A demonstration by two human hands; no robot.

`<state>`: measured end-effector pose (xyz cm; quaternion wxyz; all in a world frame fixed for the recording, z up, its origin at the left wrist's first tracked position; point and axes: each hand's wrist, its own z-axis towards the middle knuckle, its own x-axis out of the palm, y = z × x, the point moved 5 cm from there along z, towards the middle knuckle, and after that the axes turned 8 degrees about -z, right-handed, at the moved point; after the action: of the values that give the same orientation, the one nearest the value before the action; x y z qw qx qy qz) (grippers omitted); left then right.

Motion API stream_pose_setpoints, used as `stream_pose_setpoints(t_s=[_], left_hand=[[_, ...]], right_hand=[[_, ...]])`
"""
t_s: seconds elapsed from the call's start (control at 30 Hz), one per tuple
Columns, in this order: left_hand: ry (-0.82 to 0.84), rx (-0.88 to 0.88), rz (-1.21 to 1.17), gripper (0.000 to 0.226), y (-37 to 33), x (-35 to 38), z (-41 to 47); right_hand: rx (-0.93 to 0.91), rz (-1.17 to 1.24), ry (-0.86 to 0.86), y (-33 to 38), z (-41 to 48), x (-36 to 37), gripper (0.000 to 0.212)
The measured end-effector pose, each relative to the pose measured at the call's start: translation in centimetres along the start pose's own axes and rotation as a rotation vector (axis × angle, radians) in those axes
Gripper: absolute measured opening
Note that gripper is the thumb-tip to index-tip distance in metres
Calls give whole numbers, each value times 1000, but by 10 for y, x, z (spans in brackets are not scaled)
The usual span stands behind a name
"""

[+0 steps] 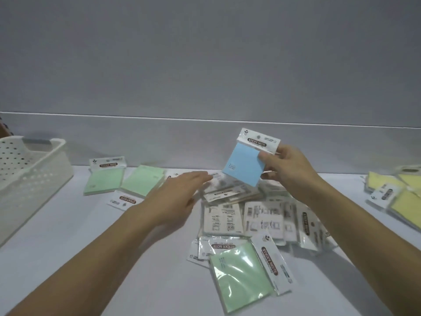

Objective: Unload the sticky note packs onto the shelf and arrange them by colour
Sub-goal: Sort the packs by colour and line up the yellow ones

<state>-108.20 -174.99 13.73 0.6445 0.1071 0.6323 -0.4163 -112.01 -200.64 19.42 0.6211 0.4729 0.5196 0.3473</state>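
Head view: right hand point(288, 169) pinches blue sticky note pack point(245, 166) by its side edge, raised above the mixed pile point(257, 215) on the shelf point(68, 236). Left hand point(180, 197) open, fingers spread, empty. Pack looks light, stiff, film-slick; grip pad edges, not header.

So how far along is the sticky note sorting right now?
Partly done. The white perforated plastic basket shows no packs inside, two green packs sit grouped at the left, and yellow packs at the right. In hand: the right hand holds a blue sticky note pack up, and the open left hand reaches toward the pile. Left: the mixed middle pile, many face down, plus a near green pack.
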Motion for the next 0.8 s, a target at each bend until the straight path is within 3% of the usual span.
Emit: stream_pose_setpoints(t_s=[0.1, 0.2, 0.3, 0.37, 0.5, 0.67, 0.8], left_hand=[[39, 29, -99, 49, 1, 7, 19], [-81, 9, -197, 34, -1, 1, 22], [-295, -66, -448, 18, 0, -13, 23], [-400, -126, -637, 21, 0, -22, 20], [-403, -274, -1130, 24, -2, -12, 10], [-385, -285, -1254, 20, 7, -8, 11], [-375, -299, -1246, 16, 10, -7, 11]], right_hand=[[15, 40, -36, -5, -6, -14, 23], [12, 84, -55, -10, -9, -20, 23], [-1, 120, -74, -14, -11, -22, 23], [-3, 147, -77, -17, -12, -19, 23], [-19, 155, -63, -21, -15, -12, 24], [-55, 139, -49, -25, -21, -16, 22], [-59, 190, -141, -28, -23, -37, 22]])
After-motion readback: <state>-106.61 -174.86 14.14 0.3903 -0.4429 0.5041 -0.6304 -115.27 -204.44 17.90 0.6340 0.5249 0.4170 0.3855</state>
